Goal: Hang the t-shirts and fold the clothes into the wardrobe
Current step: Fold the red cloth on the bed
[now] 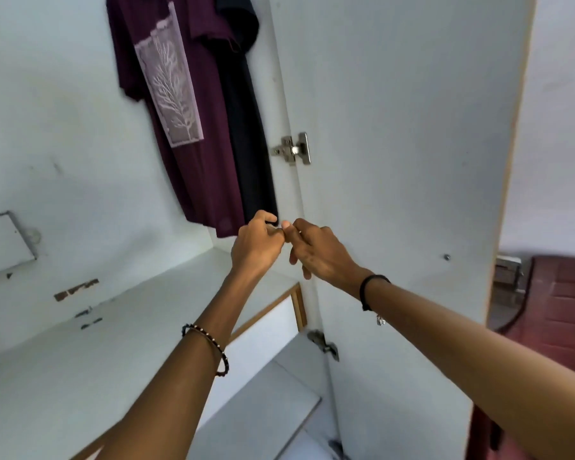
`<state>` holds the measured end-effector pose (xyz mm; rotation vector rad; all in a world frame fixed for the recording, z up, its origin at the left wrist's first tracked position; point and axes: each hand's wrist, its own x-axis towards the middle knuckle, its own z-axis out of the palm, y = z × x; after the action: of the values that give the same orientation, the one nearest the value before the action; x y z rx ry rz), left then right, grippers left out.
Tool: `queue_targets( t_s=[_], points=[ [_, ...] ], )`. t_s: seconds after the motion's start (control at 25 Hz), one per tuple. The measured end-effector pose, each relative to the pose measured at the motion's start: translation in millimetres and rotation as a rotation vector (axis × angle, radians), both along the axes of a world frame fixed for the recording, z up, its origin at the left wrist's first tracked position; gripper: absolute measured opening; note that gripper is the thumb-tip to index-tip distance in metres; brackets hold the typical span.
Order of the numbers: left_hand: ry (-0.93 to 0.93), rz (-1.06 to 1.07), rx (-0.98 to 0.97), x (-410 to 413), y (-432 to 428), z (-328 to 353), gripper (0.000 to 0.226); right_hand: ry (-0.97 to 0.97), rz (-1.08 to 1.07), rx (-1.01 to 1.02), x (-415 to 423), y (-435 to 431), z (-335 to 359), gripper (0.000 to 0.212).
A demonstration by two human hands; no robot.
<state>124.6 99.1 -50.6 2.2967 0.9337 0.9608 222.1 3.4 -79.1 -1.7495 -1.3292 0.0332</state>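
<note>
Maroon cotton t-shirt [210, 161] with a pale tree print and no readable writing hangs lengthwise in the white wardrobe [63, 127]. The dark navy t-shirt [246, 127] hangs just beside it, straight above my hands. My left hand [256, 242], the nearer, pinches its bottom hem. My right hand [319, 254] touches the left, and I cannot tell its grip.

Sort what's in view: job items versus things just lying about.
Job: maroon tree-print t-shirt, dark t-shirt, wardrobe shelf, left hand, right hand.
Just there: upper door hinge, lower door hinge, red quilted bedding.
</note>
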Motion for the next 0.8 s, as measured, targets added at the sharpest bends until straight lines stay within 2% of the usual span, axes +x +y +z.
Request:
queue_targets(
  t_s=[0.32,0.56,0.8],
  points=[
    [0.212,-0.030,-0.060,-16,-61,-84,0.015,0.065,0.028,-0.190,-11,-71,-84,0.042],
    [0.417,-0.165,-0.034,0,-113,-135,0.015,0.153,-0.007,-0.332,2,-132,-145,0.044],
    [0.588,-0.385,-0.139,36,-171,-192,0.015,0.175,-0.084,-0.397,32,-208,-202,0.039]
  ],
)
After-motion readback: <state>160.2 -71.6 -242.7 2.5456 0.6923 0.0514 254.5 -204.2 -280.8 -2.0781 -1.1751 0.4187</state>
